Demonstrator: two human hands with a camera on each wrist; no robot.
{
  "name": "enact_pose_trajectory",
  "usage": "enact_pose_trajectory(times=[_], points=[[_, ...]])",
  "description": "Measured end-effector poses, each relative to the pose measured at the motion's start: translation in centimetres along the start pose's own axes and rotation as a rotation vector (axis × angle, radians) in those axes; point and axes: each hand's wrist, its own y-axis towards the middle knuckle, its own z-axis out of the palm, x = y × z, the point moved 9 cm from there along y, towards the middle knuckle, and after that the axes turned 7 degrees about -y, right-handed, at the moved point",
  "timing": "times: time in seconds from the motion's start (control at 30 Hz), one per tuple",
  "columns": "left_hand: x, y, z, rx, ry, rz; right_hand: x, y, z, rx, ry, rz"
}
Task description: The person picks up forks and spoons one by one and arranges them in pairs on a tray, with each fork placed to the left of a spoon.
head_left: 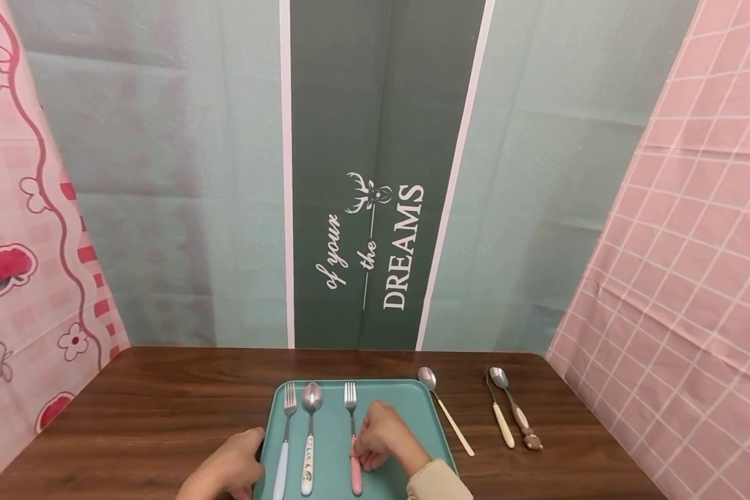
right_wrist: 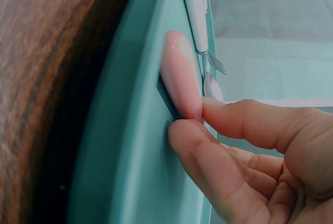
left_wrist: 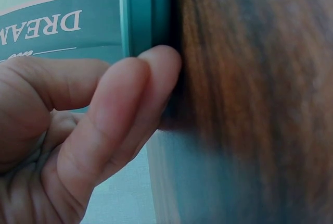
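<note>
A teal tray (head_left: 331,430) lies on the wooden table. On it, from left to right, are a fork with a pale blue handle (head_left: 281,469), a spoon with a patterned white handle (head_left: 307,465) and a fork with a pink handle (head_left: 355,479), all tines or bowls pointing away. My right hand (head_left: 380,437) pinches the pink handle between thumb and fingers; in the right wrist view the pink handle (right_wrist: 179,73) rests low over the tray floor. At the tray's left edge, my left hand (head_left: 234,462) grips the rim, its fingertips against the outer wall (left_wrist: 148,15).
Right of the tray, a long spoon with a cream handle (head_left: 456,427) lies slanted close to the rim. Farther right lie a cream-handled utensil (head_left: 503,425) and a spoon with a brown bear-ended handle (head_left: 520,418). Hanging cloths (head_left: 375,104) stand behind the table and on both sides.
</note>
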Motion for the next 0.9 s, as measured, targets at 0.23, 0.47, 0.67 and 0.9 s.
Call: enact_pose_trajectory(times=[0.23,0.47,0.67,0.9], points=[[0.0,0.1,-0.1,-0.010,0.000,-0.032,0.2,0.3,0.0,0.004,-0.019,-0.012],[0.0,0.0,-0.2,-0.014,0.007,-0.019,0.4,0.2,0.0,0.006,-0.033,-0.025],[0.1,0.0,0.0,-0.012,0.010,0.014,0.5,-0.1,-0.3,0.013,-0.104,-0.066],[-0.1,-0.1,0.1,-0.004,0.005,0.061,1.5,-0.4,-1.5,-0.030,-0.434,-0.193]])
